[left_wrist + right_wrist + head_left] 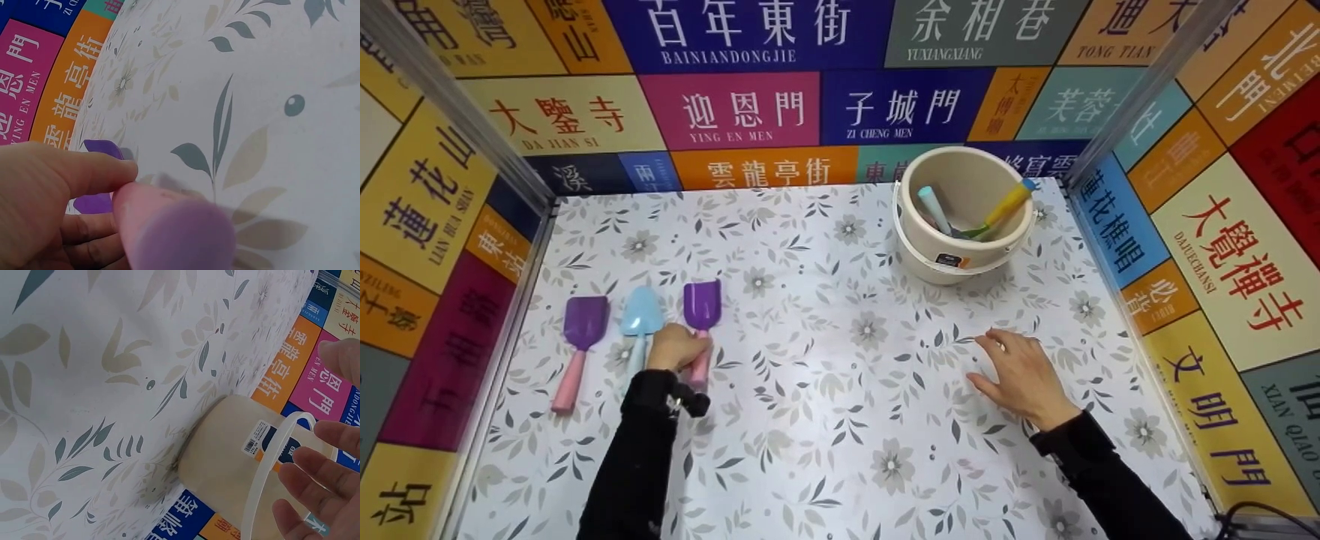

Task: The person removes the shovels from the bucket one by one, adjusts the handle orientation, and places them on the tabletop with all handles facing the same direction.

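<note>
My left hand [678,347] pinches the pink handle of a toy shovel with a purple scoop [703,304], at the left of the table. In the left wrist view, thumb and fingers lie around that pink handle [169,225], its round end toward the camera. Just left of the hand lies a light blue trowel [641,311], its handle partly hidden by the hand. Farther left is another purple shovel [586,321] with a pink handle. My right hand [1024,375] holds nothing; its fingers are spread, in front of the beige bucket [952,262].
Inside the bucket stand a light blue handle [934,206] and a yellow handle [1011,202] with a green part below. The bucket's white carrying handle [267,478] hangs down its front. Printed panels [742,112] wall in the flower-patterned table [825,420] at the back and sides.
</note>
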